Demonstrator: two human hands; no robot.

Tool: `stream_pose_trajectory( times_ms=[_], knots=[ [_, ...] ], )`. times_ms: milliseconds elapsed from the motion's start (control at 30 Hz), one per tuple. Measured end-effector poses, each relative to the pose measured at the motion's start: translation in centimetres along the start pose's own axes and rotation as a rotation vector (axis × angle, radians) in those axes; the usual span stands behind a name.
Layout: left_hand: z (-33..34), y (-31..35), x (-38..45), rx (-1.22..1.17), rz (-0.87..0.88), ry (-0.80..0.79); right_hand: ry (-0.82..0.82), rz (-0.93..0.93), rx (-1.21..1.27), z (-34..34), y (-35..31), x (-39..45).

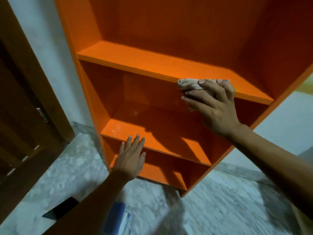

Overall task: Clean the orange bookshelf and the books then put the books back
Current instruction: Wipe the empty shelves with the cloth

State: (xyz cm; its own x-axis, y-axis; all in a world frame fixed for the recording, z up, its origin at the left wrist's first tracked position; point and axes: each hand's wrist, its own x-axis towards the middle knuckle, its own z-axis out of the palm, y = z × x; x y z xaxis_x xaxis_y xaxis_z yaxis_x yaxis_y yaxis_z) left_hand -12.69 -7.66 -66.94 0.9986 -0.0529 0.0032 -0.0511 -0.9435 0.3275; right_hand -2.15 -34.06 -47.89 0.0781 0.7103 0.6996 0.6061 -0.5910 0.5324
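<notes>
The orange bookshelf (152, 65) fills the middle of the view, and its shelves hold no books. My right hand (215, 106) grips a bunched beige cloth (189, 83) and presses it against the front edge of the upper shelf board, right of centre. My left hand (131, 156) is flat with fingers spread, its fingertips resting on the front edge of the lower shelf board, which shows pale dust specks at its left end. A blue book (116, 217) lies on the floor under my left forearm, partly hidden by it.
A dark flat object (59, 211) lies on the speckled grey floor (220, 209) at the lower left. A brown wooden door (22, 107) stands left of the shelf. White wall (288, 124) shows to the right.
</notes>
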Motion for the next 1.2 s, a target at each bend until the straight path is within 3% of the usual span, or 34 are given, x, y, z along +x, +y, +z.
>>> stream_pose_trajectory(
  times_ms=[333,633,700,767,867,1000,1100,1200],
  knots=[
    [5.2,-0.8,1.9,0.123,0.082,0.106,0.159,0.024,-0.175,-1.0,2.5,-5.0],
    [5.2,0.0,1.5,0.132,0.079,0.112,0.364,0.358,-0.171,-1.1,-0.5,-8.8],
    [4.9,0.0,1.8,0.099,0.063,0.075,0.285,0.383,-0.095,-0.6,-2.3,-9.6],
    [5.0,0.0,2.4,0.062,0.047,0.080,0.094,0.464,0.020,0.9,-4.5,-10.8],
    [5.3,0.4,2.8,0.035,0.026,0.112,-0.279,0.763,0.272,4.0,-7.4,-14.0],
    [5.6,0.5,2.7,0.015,-0.003,0.107,-0.622,1.094,0.442,7.5,-10.4,-17.1],
    [5.8,0.5,2.8,0.031,-0.010,0.122,-0.673,1.125,0.355,8.7,-12.1,-16.8],
    [5.9,0.6,2.8,0.022,-0.022,0.151,-0.677,0.993,0.335,8.7,-13.3,-15.9]
  ],
)
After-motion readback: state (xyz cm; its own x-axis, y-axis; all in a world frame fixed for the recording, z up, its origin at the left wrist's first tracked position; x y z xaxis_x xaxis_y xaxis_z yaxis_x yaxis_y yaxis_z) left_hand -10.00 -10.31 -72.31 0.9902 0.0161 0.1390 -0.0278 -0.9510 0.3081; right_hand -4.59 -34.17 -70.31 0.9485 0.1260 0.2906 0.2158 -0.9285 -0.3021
